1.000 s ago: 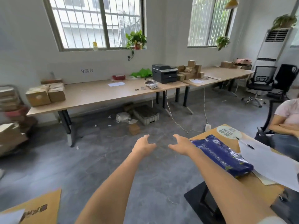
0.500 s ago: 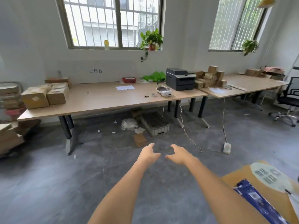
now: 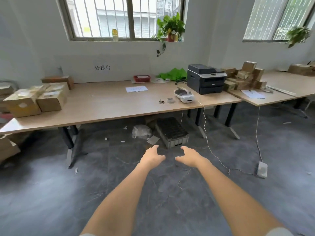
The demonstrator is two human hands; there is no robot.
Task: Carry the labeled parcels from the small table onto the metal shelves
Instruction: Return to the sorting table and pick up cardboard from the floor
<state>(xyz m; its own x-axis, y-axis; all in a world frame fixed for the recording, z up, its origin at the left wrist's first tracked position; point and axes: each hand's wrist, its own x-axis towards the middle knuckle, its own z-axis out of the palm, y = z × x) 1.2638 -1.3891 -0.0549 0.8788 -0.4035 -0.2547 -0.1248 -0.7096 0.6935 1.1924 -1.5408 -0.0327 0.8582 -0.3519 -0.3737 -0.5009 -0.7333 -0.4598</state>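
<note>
While both arms were held out over the bare floor, the left hand (image 3: 152, 157) and right hand (image 3: 190, 156) were kept spread and empty; no labeled parcel, small table or metal shelves could be seen anywhere near the fingers, so direction couldn't be judged.

Left hand (image 3: 152, 157): bare, no glove or ring.
Right hand (image 3: 191, 156): bare likewise.
Forearms: bare.
Sleeves: pale edges at bottom corners.

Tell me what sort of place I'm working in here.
Probably a parcel-sorting office: taped brown cardboard parcels on a long light wooden table, a black and grey desktop printer, and more small cardboard boxes stacked beside it.
</note>
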